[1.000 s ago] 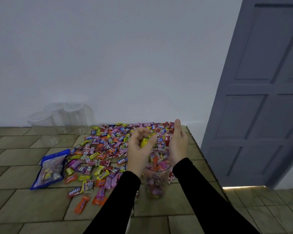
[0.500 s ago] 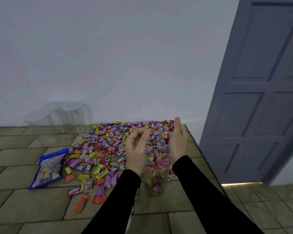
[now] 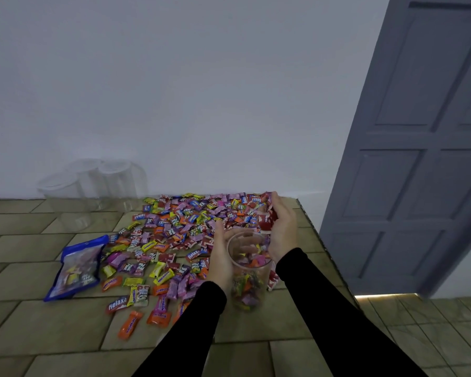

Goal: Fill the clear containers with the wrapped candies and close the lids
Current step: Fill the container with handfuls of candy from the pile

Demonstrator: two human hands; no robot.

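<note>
My left fingers [image 3: 230,244] curl around the clear container [image 3: 249,270] to steady it upright, so my right hand [image 3: 282,229], clutching wrapped candies [image 3: 267,220], can drop them in.

Back clear containers [image 3: 93,186] too blurred to count, door [image 3: 419,148] cut off top & right.

A tiled surface [image 3: 25,330] in olive-brown carries everything. Wrapped candies [image 3: 180,240] lie spread across it in a broad heap, reaching from just left of the hands to beyond them at the far edge. A blue candy bag [image 3: 76,268] lies flat well to the left of the hands. Three empty clear containers [image 3: 93,186] stand together far left and beyond, against the wall. A partly filled clear container [image 3: 248,278] stands between the hands.
</note>
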